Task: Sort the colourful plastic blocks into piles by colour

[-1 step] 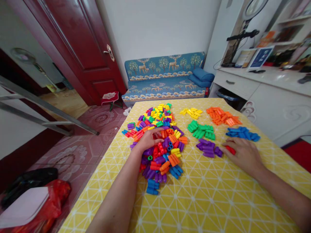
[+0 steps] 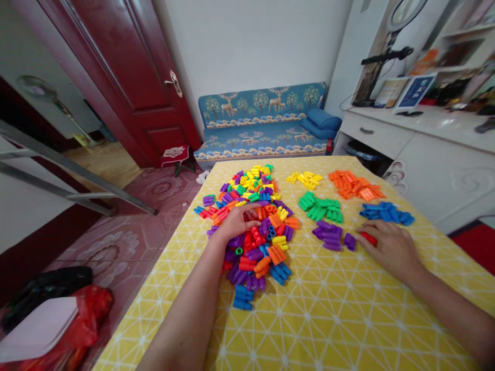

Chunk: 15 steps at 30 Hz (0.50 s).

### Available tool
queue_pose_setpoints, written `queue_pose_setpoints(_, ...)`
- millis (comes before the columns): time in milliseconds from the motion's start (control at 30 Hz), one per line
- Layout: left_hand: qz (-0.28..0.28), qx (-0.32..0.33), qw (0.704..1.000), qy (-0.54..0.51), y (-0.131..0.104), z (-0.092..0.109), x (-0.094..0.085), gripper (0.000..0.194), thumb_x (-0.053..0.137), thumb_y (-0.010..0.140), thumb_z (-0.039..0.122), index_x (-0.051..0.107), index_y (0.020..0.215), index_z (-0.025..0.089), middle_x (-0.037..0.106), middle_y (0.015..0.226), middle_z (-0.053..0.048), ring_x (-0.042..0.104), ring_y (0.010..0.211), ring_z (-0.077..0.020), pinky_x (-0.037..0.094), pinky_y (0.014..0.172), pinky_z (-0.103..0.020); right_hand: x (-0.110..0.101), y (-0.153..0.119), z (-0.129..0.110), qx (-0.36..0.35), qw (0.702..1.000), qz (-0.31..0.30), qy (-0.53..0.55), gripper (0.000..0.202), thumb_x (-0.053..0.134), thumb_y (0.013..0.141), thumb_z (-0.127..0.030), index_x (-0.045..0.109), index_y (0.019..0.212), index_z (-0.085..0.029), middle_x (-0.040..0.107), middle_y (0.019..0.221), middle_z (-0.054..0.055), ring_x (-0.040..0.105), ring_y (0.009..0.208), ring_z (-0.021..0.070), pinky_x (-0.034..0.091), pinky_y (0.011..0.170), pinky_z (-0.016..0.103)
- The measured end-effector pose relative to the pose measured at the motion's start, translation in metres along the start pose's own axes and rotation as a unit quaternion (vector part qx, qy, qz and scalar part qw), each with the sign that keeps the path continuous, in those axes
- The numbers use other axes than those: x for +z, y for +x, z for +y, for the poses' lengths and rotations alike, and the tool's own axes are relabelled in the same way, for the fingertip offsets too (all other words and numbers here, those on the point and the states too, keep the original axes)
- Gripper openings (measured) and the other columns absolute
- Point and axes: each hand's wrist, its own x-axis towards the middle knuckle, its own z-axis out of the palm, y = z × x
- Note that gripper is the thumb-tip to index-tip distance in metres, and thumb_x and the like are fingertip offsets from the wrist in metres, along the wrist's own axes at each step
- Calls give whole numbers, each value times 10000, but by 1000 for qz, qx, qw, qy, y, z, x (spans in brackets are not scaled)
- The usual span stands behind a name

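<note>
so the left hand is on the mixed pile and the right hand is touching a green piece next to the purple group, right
Not quite. In the head view the left hand does rest on the mixed pile, but the piece at the right hand is red, not green. It lies beside the purple group; the green group sits farther back, untouched.

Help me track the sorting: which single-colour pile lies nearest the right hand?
The blue pile, just beyond the right hand; purple sits leftward, the others farther back.

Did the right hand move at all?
Yes. The right hand slid slightly right, away from the purple pile, uncovering a stray purple block.
</note>
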Motion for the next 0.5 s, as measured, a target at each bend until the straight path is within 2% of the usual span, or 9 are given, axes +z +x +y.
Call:
queue_pose_setpoints(133, 7, 6, 1000, 6, -1, 3, 0, 589, 743, 739, 366, 591, 1282, 195, 678, 858, -26, 615, 699, -151, 501, 656, -256, 2, -12, 19, 37, 998, 22, -35, 248, 520, 865, -391, 710, 901, -236, 683, 1034, 81, 587, 905, 267, 393, 724, 390)
queue_pose_setpoints(233, 29, 7, 999, 18, -2, 11, 0, 488, 703, 781, 387, 639, 1222, 189, 700, 857, -36, 648, 772, -177, 509, 724, -274, -5, -5, 9, 56, 995, 77, -43, 218, 504, 867, -339, 703, 881, -251, 679, 1061, 76, 581, 934, 275, 403, 745, 420)
queue_pose_setpoints(300, 66, 15, 997, 26, -2, 17, -2, 412, 666, 810, 413, 683, 1146, 175, 719, 896, -58, 662, 837, -200, 511, 786, -297, -11, 7, -14, 37, 992, 121, 24, 205, 501, 873, -298, 697, 880, -240, 676, 1058, 80, 590, 966, 256, 427, 800, 421)
queue_pose_setpoints(367, 119, 25, 992, 28, -1, 21, -7, 374, 639, 826, 443, 715, 1068, 169, 728, 956, -78, 664, 910, -219, 505, 850, -319, -17, 21, -49, -7, 982, 146, 122, 175, 524, 870, -275, 691, 886, -225, 671, 1049, 82, 600, 982, 234, 446, 854, 405)
queue_pose_setpoints(500, 251, 7, 968, 7, -3, 14, -34, 414, 528, 880, 504, 733, 977, 158, 734, 1005, -83, 658, 990, -221, 486, 919, -328, -17, 43, -126, -65, 955, 145, 253, 152, 546, 860, -206, 682, 925, -231, 654, 1057, 65, 597, 1003, 227, 463, 872, 418)
